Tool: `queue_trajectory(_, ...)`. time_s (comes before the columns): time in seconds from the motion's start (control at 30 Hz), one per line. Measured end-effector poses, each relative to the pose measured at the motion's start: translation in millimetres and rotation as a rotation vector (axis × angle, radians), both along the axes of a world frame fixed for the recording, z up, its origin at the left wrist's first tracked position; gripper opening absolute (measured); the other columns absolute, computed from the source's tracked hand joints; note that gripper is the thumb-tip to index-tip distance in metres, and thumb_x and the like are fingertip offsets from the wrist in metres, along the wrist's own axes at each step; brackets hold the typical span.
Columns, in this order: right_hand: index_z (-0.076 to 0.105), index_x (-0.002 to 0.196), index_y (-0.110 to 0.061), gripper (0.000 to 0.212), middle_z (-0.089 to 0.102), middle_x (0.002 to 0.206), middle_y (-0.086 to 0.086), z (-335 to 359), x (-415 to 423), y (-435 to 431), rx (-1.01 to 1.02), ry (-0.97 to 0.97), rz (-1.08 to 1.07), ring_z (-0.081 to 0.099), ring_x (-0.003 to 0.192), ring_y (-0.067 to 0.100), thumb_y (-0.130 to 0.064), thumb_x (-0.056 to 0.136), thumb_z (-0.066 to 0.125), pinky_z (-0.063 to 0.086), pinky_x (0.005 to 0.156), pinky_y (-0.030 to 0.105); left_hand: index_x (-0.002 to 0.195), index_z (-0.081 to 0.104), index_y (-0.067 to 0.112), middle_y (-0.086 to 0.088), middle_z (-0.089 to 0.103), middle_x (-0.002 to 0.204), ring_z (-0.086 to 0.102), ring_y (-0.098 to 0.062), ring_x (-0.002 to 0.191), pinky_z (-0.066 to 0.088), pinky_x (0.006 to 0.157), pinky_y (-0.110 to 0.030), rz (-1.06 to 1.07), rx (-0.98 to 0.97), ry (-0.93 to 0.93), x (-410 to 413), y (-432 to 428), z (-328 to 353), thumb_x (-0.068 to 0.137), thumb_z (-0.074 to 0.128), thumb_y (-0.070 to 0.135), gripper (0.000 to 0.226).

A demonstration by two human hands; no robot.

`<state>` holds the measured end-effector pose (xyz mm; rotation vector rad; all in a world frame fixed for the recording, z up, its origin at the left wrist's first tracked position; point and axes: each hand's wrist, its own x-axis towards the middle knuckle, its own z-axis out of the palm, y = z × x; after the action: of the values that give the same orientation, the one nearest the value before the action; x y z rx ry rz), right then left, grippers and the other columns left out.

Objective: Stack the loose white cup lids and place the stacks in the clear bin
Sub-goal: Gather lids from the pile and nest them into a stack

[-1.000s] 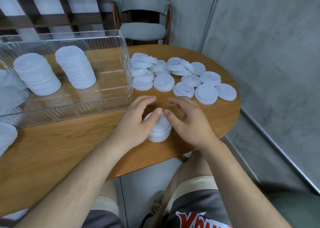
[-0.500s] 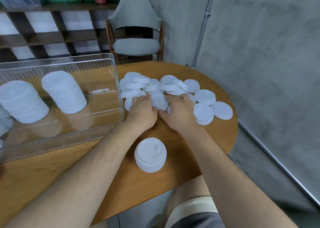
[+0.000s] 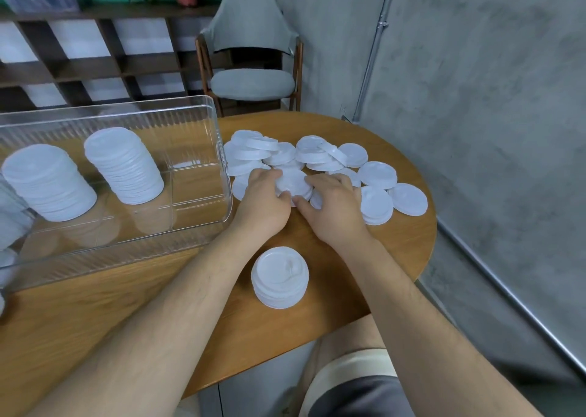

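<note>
At the loose-lid pile point(image 3: 317, 156) just right of the clear bin point(image 3: 196, 131), the left hand point(image 3: 263, 202) and right hand point(image 3: 334, 209) curl around a small lid cluster point(image 3: 293, 183) between them. The short stack point(image 3: 280, 275) stands toward the person, between both forearms.

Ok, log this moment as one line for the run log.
left hand + right hand: grip lid pile | short stack: untouched, near table edge | clear bin: holds tall stacks

The wooden table point(image 3: 380, 258) bears a clear bin point(image 3: 104, 259) at nine o'clock, loose lids point(image 3: 379, 174) at one o'clock, and a short stack point(image 3: 280, 277) at six o'clock.
</note>
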<state>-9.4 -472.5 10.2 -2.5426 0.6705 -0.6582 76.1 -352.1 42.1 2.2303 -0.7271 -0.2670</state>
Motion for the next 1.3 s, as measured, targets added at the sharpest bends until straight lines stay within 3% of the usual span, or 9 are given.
queue_trajectory(0.13,0.065,0.133,-0.016,0.048,0.062,0.136,-0.004,6.5,-25.5,10.0,0.123,-0.158,0.068,0.048,0.132,0.012,-0.038,0.091,0.073,0.036,0.110,0.028,0.147,0.048,0.014,-0.001,0.038,0.148,0.049,-0.016,0.129,0.036,0.106,-0.022,-0.019,-0.112,0.013,-18.8,16.7,3.9,0.102,0.058,0.023,0.047)
queue_trajectory(0.27,0.064,0.131,-0.014,0.046,0.063,0.133,-0.007,11.2,-55.0,27.2,0.190,-0.223,0.099,0.048,0.122,-0.004,-0.035,0.091,0.074,0.037,0.100,0.006,0.142,0.055,0.017,0.001,0.046,0.142,0.053,-0.016,0.128,0.042,0.112,-0.034,-0.037,-0.201,0.006,-39.7,39.0,2.3,0.099,0.064,0.027,0.045)
queue_trajectory(0.43,0.065,0.130,-0.016,0.045,0.064,0.130,-0.009,14.6,-81.7,52.7,0.210,-0.260,0.123,0.052,0.124,0.000,-0.037,0.091,0.073,0.046,0.103,0.024,0.146,0.050,0.023,0.008,0.049,0.146,0.045,-0.014,0.137,0.038,0.117,-0.041,-0.098,-0.219,-0.014,-61.8,72.1,2.0,0.099,0.062,0.033,0.050)
queue_trajectory(0.57,0.065,0.130,-0.015,0.045,0.063,0.128,-0.009,14.7,-92.6,72.0,0.218,-0.267,0.157,0.053,0.122,0.000,-0.036,0.091,0.073,0.046,0.101,0.022,0.147,0.049,0.027,0.020,0.045,0.139,0.041,-0.010,0.139,0.036,0.118,-0.038,-0.127,-0.223,-0.057,-73.2,99.5,-0.7,0.100,0.060,0.035,0.050)
queue_trajectory(0.7,0.066,0.129,-0.013,0.045,0.063,0.126,-0.007,6.8,-98.5,86.6,0.227,-0.252,0.179,0.054,0.118,0.001,-0.035,0.091,0.075,0.046,0.100,0.021,0.143,0.054,0.024,0.016,0.051,0.143,0.048,-0.010,0.134,0.041,0.114,-0.040,-0.123,-0.239,-0.076,-79.3,119.1,-14.0,0.099,0.061,0.035,0.046)
queue_trajectory(0.83,0.066,0.129,-0.012,0.044,0.063,0.126,-0.006,-1.2,-101.1,92.6,0.234,-0.234,0.190,0.055,0.117,0.002,-0.033,0.091,0.075,0.047,0.099,0.024,0.143,0.055,0.020,0.013,0.053,0.140,0.052,-0.008,0.128,0.044,0.110,-0.031,-0.112,-0.242,-0.039,-83.6,123.6,-23.2,0.099,0.062,0.029,0.045)
queue_trajectory(1.3,0.067,0.127,-0.013,0.042,0.062,0.126,-0.007,-7.7,-112.7,95.6,0.254,-0.206,0.176,0.055,0.119,0.002,-0.033,0.091,0.074,0.048,0.096,0.020,0.144,0.053,0.027,0.017,0.051,0.143,0.044,-0.009,0.136,0.040,0.115,-0.041,-0.116,-0.193,-0.052,-90.5,124.7,-29.9,0.099,0.062,0.035,0.046)
